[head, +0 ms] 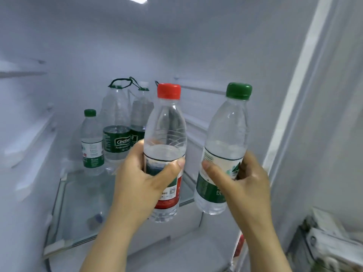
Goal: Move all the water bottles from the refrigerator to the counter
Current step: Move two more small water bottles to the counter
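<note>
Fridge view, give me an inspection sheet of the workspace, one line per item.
Surface: glass shelf inside the refrigerator, bare at the front.
Job's things: red-capped bottle and green-capped bottle are held up; small green-capped bottle and two large bottles with carry loops stand at the shelf's back.
Clutter: blurred dark item under the glass, cannot tell what.
Hands: left hand grips the red-capped bottle; right hand grips the green-capped one.
Cables: nothing seen.
Surroundings: white fridge walls; door bin lower right with pale packages.
</note>
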The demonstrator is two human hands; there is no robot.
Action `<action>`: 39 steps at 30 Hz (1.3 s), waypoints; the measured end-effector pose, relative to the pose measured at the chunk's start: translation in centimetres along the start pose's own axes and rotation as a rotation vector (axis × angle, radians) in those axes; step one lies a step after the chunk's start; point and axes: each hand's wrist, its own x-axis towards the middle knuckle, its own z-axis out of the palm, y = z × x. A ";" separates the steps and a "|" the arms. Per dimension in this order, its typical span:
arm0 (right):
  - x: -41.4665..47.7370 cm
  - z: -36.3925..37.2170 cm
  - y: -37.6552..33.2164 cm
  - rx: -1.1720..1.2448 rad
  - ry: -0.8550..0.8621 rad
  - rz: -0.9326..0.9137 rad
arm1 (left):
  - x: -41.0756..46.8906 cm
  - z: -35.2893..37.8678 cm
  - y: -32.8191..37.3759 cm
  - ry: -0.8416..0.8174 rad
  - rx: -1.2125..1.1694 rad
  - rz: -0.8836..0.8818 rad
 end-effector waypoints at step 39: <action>-10.5 -24.3 -14.4 -0.680 0.968 -0.128 | -9.2 27.7 12.4 -0.976 -0.738 0.121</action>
